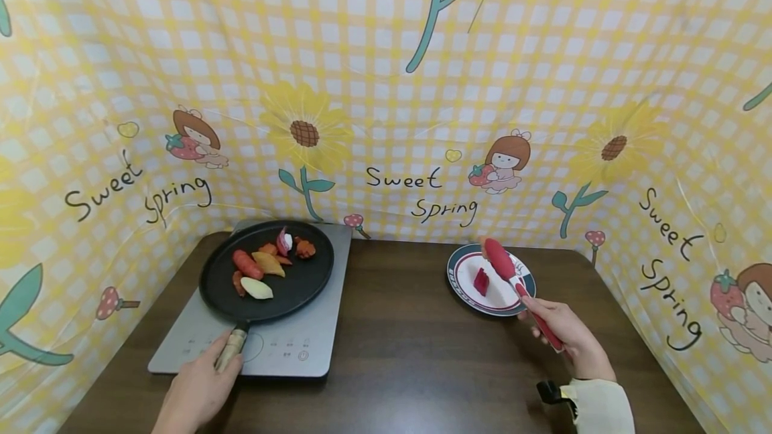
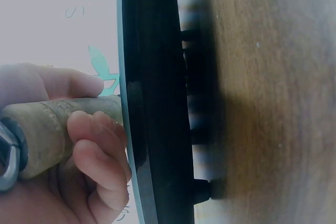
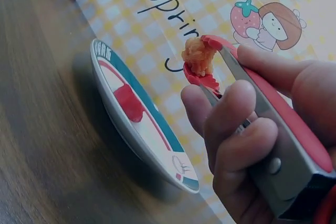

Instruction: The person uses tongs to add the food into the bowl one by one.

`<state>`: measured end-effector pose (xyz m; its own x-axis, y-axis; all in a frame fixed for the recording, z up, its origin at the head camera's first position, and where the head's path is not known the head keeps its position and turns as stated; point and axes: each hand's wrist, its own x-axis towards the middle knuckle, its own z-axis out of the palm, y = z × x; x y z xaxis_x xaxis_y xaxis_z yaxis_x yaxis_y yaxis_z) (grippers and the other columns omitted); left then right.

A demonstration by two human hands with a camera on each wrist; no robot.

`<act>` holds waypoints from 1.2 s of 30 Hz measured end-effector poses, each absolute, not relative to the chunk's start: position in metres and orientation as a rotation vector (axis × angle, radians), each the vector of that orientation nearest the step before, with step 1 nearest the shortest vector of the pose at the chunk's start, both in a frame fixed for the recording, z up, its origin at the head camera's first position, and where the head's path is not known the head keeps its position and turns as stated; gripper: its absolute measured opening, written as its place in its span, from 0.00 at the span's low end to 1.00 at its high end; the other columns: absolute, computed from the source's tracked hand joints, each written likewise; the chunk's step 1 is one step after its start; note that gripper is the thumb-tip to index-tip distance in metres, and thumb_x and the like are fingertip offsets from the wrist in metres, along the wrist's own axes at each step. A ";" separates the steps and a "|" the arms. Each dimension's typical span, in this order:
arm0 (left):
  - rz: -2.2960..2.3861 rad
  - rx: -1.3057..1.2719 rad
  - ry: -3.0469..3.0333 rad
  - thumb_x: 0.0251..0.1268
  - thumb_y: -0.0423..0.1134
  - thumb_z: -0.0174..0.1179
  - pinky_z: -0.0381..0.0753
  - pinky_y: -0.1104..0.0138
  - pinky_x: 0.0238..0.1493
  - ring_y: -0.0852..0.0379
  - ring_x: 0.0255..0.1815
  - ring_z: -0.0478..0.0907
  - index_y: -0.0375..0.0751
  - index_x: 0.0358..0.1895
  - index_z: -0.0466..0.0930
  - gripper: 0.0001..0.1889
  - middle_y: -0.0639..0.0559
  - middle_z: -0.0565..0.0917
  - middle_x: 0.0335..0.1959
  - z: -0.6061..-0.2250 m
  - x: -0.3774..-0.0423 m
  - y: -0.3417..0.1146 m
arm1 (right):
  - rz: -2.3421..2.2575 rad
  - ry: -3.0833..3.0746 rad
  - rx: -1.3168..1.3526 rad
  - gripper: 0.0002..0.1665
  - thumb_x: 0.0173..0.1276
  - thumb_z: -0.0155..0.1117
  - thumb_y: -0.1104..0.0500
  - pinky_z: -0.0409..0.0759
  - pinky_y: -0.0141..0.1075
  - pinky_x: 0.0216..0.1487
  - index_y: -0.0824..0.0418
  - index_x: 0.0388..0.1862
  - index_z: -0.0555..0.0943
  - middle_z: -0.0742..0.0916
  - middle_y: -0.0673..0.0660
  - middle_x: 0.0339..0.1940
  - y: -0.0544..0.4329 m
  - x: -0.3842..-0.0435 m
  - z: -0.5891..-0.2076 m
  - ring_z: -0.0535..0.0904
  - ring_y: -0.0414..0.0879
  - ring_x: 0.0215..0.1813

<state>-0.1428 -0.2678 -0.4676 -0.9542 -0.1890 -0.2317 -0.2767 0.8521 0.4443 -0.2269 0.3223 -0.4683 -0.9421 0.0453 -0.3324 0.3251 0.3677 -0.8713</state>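
My left hand (image 1: 202, 384) grips the wooden handle (image 1: 231, 348) of a black frying pan (image 1: 307, 293). Several food pieces lie in the pan, among them a red sausage (image 1: 247, 264), a yellow wedge (image 1: 268, 263) and a pale oval piece (image 1: 256, 288). On the right, my right hand (image 1: 567, 330) holds red and metal tongs (image 1: 502, 261). Their tips pinch an orange-brown lumpy food piece (image 3: 198, 56) above a white plate with a blue rim (image 1: 458, 286). One dark red piece (image 1: 481, 282) lies on that plate.
The pan stands on a silver induction cooktop (image 1: 313, 347) at the left of the brown wooden table (image 1: 404, 327). A yellow checked cloth (image 1: 386, 106) printed with flowers and "Sweet Spring" hangs behind and at both sides.
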 end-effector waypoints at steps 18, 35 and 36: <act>0.731 -0.375 2.857 0.67 0.58 0.46 0.72 0.46 0.40 0.32 0.46 0.74 0.29 0.69 0.56 0.39 0.20 0.68 0.57 -0.468 -0.142 -0.267 | -1.693 2.265 0.123 0.32 0.68 0.56 0.41 0.71 0.31 0.19 0.72 0.44 0.81 0.79 0.57 0.17 0.302 -0.223 -0.460 0.72 0.41 0.16; 0.749 -0.343 2.861 0.67 0.58 0.47 0.72 0.48 0.37 0.35 0.43 0.75 0.30 0.69 0.56 0.38 0.21 0.69 0.57 -0.468 -0.141 -0.269 | -1.729 2.143 -0.152 0.27 0.73 0.53 0.49 0.73 0.29 0.20 0.76 0.44 0.79 0.80 0.54 0.18 0.270 -0.223 -0.455 0.72 0.39 0.17; 0.751 -0.344 2.858 0.67 0.58 0.47 0.72 0.49 0.37 0.36 0.42 0.76 0.30 0.69 0.56 0.39 0.21 0.69 0.56 -0.467 -0.141 -0.269 | -1.735 2.131 -0.155 0.27 0.73 0.53 0.48 0.74 0.29 0.21 0.75 0.44 0.79 0.80 0.54 0.19 0.268 -0.223 -0.455 0.73 0.39 0.17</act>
